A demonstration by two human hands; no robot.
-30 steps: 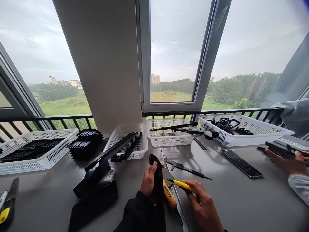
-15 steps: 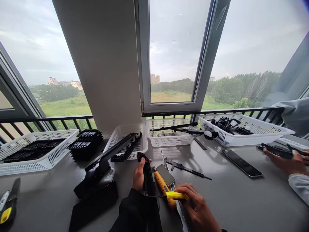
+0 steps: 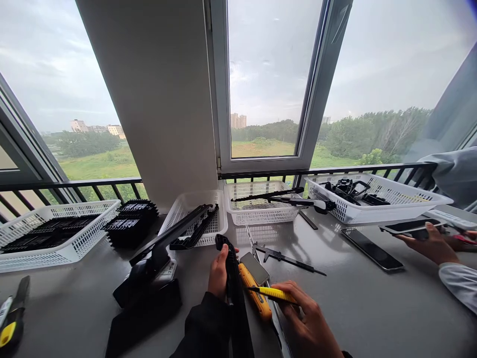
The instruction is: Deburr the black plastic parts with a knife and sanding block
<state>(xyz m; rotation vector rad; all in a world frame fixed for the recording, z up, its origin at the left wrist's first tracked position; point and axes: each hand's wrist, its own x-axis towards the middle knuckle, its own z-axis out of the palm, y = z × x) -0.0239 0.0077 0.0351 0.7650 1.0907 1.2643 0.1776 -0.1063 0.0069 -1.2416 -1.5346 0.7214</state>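
My left hand (image 3: 218, 272) is closed around a long black plastic strip (image 3: 238, 303), which stretches from mid-table toward me. In my right hand (image 3: 303, 311) is a slim yellow craft knife (image 3: 278, 293). Its dark tip points left, close to the strip's right edge; I cannot tell whether they touch. Beneath the knife lies an orange-yellow handled tool (image 3: 255, 293) with a dark cord at its near end. A grey rectangular device (image 3: 255, 267) rests behind that tool. A black caliper (image 3: 286, 258) lies beyond, to the right.
White baskets (image 3: 266, 216) with black parts line the window side. Stacked black parts (image 3: 132, 221) stand at left, near a black device (image 3: 147, 273). A yellow-black cutter (image 3: 13, 318) lies far left. At right are a phone (image 3: 372, 248) and a co-worker's hand (image 3: 432, 243) holding a dark flat part.
The knife has tilted and risen slightly, its tip moving up and left. The black strip has shifted a little right and turned. The co-worker's hands have moved left, now with a flat part.
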